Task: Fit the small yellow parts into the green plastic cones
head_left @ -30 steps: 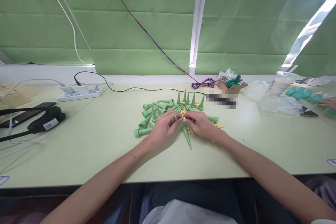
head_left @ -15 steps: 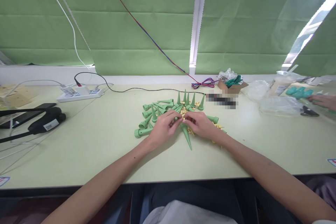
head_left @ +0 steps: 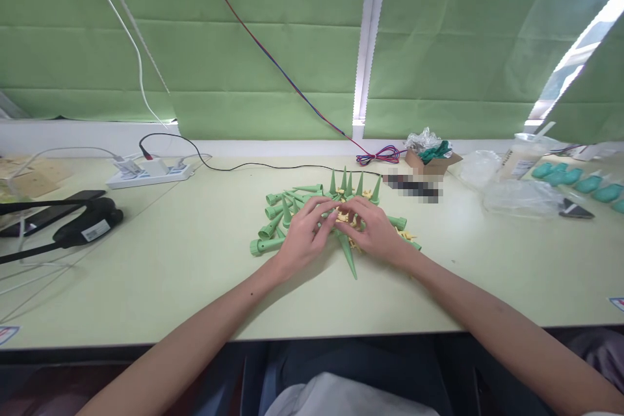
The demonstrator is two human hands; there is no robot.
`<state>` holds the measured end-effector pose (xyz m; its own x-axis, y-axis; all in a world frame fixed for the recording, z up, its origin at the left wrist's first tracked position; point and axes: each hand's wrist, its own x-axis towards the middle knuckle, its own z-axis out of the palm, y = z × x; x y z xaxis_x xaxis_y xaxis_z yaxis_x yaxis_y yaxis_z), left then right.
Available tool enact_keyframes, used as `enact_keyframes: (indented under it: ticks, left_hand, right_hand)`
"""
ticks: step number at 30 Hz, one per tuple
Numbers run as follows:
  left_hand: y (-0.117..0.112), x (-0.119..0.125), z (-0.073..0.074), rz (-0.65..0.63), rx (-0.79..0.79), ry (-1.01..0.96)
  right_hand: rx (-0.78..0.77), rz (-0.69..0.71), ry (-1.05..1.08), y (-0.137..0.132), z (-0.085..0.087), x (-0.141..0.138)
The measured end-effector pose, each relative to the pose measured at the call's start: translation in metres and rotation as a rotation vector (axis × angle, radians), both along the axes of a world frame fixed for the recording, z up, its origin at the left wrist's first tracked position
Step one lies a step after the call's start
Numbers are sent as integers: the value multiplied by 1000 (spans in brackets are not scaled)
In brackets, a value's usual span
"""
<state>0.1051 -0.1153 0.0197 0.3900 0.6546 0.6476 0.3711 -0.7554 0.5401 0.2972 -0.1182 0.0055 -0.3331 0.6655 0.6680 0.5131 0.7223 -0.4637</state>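
My left hand (head_left: 308,229) and my right hand (head_left: 371,227) meet over a pile of green plastic spikes and small yellow pieces. Both have curled fingers, thumbs bent in toward the fingertips. What lies in either pinch is hidden or too small to name. Small yellow plastic pieces (head_left: 342,216) show between the hands. One green spike (head_left: 348,257) points toward me from below them. Several green cone spikes (head_left: 361,185) stand upright behind my fingers, and hollow green spikes (head_left: 266,246) lie to the left. More yellow pieces (head_left: 407,234) lie beside my right wrist.
A white power strip (head_left: 150,173) and a black strapped device (head_left: 90,224) lie left. Behind the pile are a thin black cable (head_left: 253,164) and a small cardboard box (head_left: 433,164). Plastic bags (head_left: 514,195), a drink cup (head_left: 519,156) and turquoise pieces (head_left: 560,174) are at right.
The green spike end seen in my left fingers no longer shows. My fingers have shifted slightly, with more yellow visible between them. Another person's hand has left the right edge, uncovering more turquoise pieces.
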Motion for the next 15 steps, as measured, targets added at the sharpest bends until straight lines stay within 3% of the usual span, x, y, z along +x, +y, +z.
enact_keyframes:
  ticks: [15]
  left_hand:
    - [2,0,-2,-100,-81,149]
  right_hand:
    - [57,99,-72,-5,0,-3]
